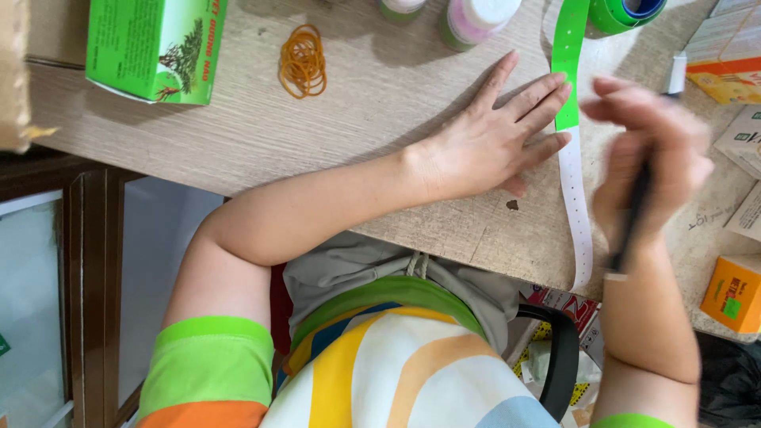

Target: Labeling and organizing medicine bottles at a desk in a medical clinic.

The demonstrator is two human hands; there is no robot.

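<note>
Pale wood made up the worktop (333,119), and lots of small things sat on it. At about nine o'clock from the middle, the left hand (491,139) lay flat and open, its fingers pressing on a long strip (572,150). That strip was bright green at the top and white with little holes lower down, and it ran from a green roll (626,12) at twelve o'clock down to the worktop's near edge. At three o'clock the right hand (646,158) was blurry and curled around a dark pen (630,222), just beside the strip. A heap of orange rubber bands (302,61) and a green box (154,47) lay off toward ten o'clock. A small orange box (733,293) sat at four o'clock.

The strip looked thin and slippery. If the flat hand let up, the strip could slide and hang off the edge. The pen hand looked quick, so a mark might land crooked.
</note>
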